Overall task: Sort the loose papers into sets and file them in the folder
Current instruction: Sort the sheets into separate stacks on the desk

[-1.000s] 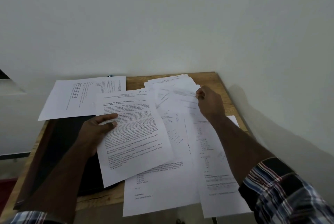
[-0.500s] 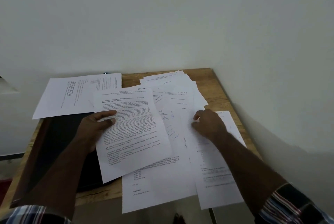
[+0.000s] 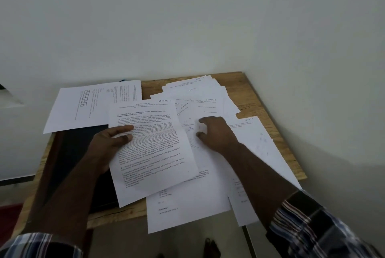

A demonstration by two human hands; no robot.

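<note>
1. Left hand [image 3: 108, 143], centre left of the frame: we see its thumb and forefinger pinching the left edge of a printed page [image 3: 152, 149], which is tilted and overlaps the sheets beneath.
2. Right hand [image 3: 216, 132], centre of the frame: its fingers are spread and lie on the loose papers [image 3: 200, 99] fanned out toward the upper right; we see nothing grasped.
3. Both forearms reach in from the lower corners; checked sleeves [image 3: 316, 228] show at the bottom edge.
4. Dark folder [image 3: 79, 149], left of centre, lies on the wooden table [image 3: 258, 95] under the left hand and the held page.
5. A sheet with a grid [image 3: 93, 105] lies upper left, overlapping the folder's far edge.
6. Two long sheets [image 3: 187, 212] overhang the table's near edge.
</note>
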